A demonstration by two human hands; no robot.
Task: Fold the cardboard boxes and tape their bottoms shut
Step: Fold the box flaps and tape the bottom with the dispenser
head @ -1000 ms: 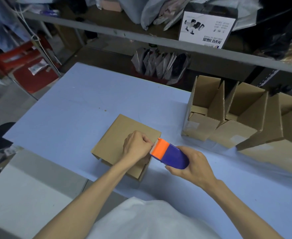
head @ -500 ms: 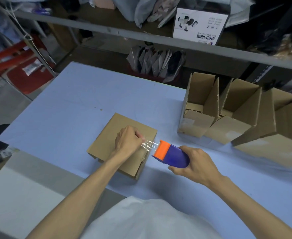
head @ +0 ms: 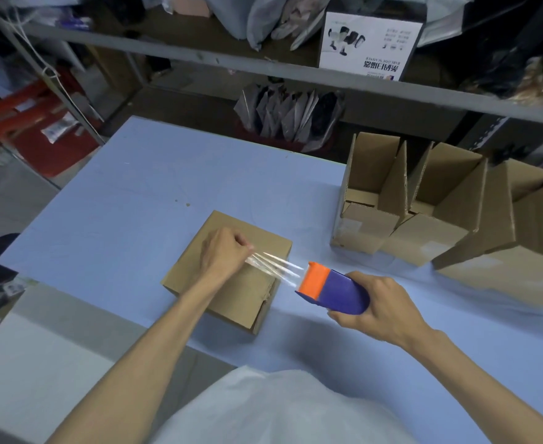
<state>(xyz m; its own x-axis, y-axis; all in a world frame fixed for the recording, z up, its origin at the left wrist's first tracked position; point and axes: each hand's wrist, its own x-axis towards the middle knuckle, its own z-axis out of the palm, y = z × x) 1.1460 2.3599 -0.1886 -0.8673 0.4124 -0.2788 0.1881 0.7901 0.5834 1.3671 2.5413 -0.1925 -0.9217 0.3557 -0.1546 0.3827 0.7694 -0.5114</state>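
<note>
The cardboard box (head: pixel 244 296) lay with its closed bottom up on the blue bench (head: pixel 119 203), near the front edge and about in the middle of it. One flap on its right side stood a little open at the front corner. The left hand (head: pixel 223 256) rested over the top of the box, its fingers curled and pinching the end of a clear tape (head: pixel 276 267). The tape ran tight from this hand, across the right part of the box, to the tape dispenser (head: pixel 332 291), which was orange at the mouth and purple at the body. The right hand (head: pixel 379 307) gripped the dispenser from behind and held it just beside the right edge of the box, above the bench surface. Toward the far right corner of the bench stood a row of folded boxes (head: pixel 424 238), open at the top and leaning one against the other. Behind the bench was a metal shelf with a white printed carton (head: pixel 369 43) on it.
</note>
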